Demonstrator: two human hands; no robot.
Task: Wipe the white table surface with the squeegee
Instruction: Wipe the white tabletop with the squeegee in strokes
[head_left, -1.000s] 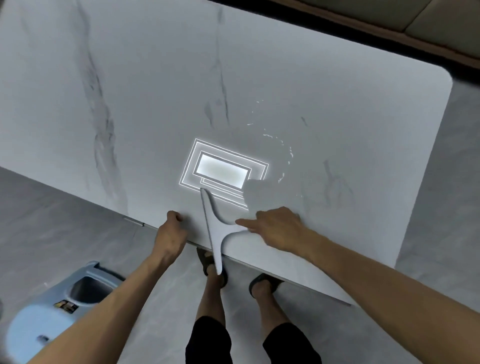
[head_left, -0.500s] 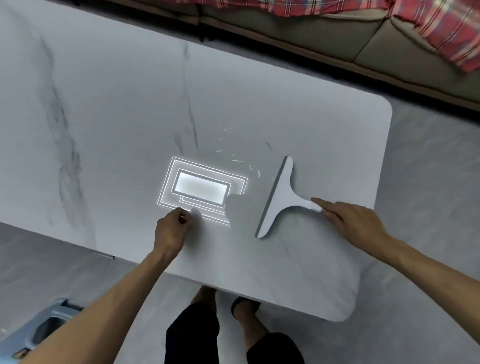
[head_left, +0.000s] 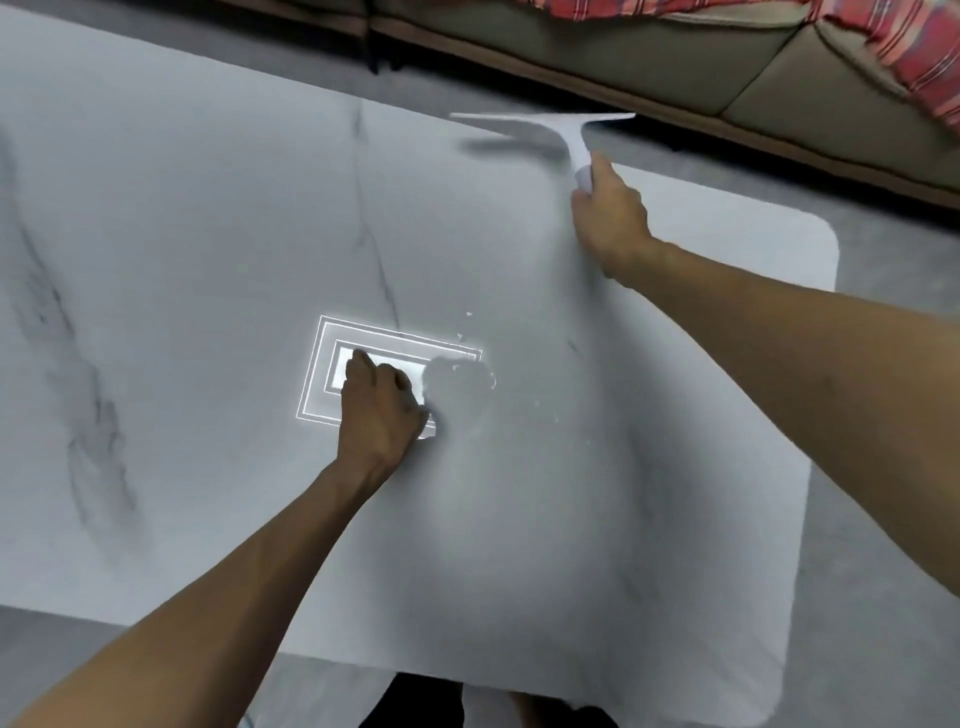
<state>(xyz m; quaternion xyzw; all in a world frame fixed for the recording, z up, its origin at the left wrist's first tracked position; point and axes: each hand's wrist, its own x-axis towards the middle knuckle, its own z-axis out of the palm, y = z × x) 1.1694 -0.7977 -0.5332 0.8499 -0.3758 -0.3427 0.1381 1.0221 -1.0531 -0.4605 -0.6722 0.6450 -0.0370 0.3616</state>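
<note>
The white marble-veined table (head_left: 218, 249) fills most of the head view. My right hand (head_left: 610, 221) grips the handle of a white T-shaped squeegee (head_left: 550, 130), whose blade lies crosswise at the table's far edge. My left hand (head_left: 382, 410) rests knuckles-down on the table's middle, fingers curled with nothing in them, over a bright reflection of a ceiling light (head_left: 322, 374). Small glinting droplets or flecks (head_left: 470, 358) lie just right of that hand.
A beige sofa (head_left: 753, 67) with a red plaid blanket (head_left: 914, 57) stands beyond the table's far edge. The table's rounded right corners border grey floor (head_left: 893, 519). My legs show below the near edge.
My right hand carried the squeegee from the near edge out to the right, then to the far edge, turning the blade crosswise. My left hand moved from the near edge onto the table's middle.
</note>
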